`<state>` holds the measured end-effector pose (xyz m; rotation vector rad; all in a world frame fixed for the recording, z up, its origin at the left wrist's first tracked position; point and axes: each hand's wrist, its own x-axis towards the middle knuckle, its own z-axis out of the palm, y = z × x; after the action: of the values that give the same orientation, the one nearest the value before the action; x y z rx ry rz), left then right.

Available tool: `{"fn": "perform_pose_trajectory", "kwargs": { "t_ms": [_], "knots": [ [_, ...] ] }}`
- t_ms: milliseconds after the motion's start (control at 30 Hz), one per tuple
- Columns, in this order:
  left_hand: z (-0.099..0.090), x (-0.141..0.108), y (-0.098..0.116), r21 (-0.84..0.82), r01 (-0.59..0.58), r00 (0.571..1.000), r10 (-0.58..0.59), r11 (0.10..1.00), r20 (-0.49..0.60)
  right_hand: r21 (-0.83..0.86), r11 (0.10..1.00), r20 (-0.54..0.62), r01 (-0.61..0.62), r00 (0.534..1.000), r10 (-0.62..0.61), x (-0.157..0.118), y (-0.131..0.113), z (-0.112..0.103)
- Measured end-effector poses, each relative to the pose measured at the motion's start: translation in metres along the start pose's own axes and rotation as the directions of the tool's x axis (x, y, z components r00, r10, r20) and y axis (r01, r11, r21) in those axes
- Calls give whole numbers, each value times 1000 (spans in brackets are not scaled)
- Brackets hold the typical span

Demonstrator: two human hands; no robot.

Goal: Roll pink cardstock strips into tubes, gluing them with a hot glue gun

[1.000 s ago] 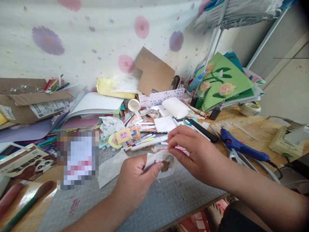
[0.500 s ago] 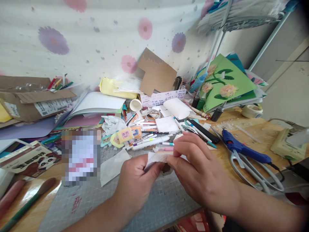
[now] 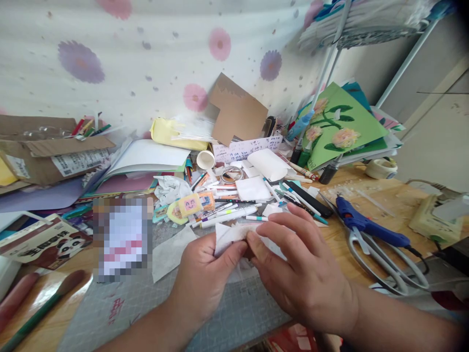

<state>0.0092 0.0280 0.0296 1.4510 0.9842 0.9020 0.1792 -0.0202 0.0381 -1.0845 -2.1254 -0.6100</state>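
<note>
A small piece of white paper (image 3: 229, 234) is held between my two hands above the grey cutting mat (image 3: 234, 313). My left hand (image 3: 205, 274) pinches its left part between thumb and fingers. On the right side, my right hand (image 3: 304, 264) has its thumb and index finger on the paper, with the other fingers loosely bent. Something brownish shows under the paper between the hands, mostly hidden by fingers. A flat white paper strip (image 3: 174, 252) lies on the mat to the left of my left hand.
Pens and markers (image 3: 229, 215) and paper scraps are heaped behind the hands. At the right lie a blue glue gun (image 3: 370, 225) and large scissors (image 3: 388, 274). A cardboard box (image 3: 54, 151) and a green-handled brush (image 3: 40, 313) are at the left.
My right hand has shifted slightly, its fingers more spread and raised. The paper's left corner stands up higher, and more white sheet shows beneath the hands.
</note>
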Motion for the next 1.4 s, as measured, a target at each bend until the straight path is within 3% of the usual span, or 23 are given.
{"fn": "perform_pose_trajectory", "kwargs": {
  "t_ms": [167,500,867,1067,1167,1267,1400],
  "knots": [
    [0,1,-6,-46,-9,1000,8,999,-24,46,998,32,-49,998,48,-4,0,1],
    [2,1,-1,61,30,1000,-30,998,-10,280,950,12,-137,990,139,1,4,-3],
    [1,2,-2,122,-34,999,35,992,-13,178,981,80,-79,995,66,1,2,5],
    [0,3,-2,121,2,1000,-2,993,-1,299,946,67,-122,992,106,-1,9,-1],
    [-1,2,0,134,1,1000,-3,991,11,408,875,48,-261,963,265,-1,18,-1],
    [-1,0,1,162,-25,1000,23,986,14,536,704,198,-466,880,431,-1,26,2],
    [-1,-1,2,209,-94,996,92,973,19,612,531,388,-585,808,443,3,28,4]
  ]
}}
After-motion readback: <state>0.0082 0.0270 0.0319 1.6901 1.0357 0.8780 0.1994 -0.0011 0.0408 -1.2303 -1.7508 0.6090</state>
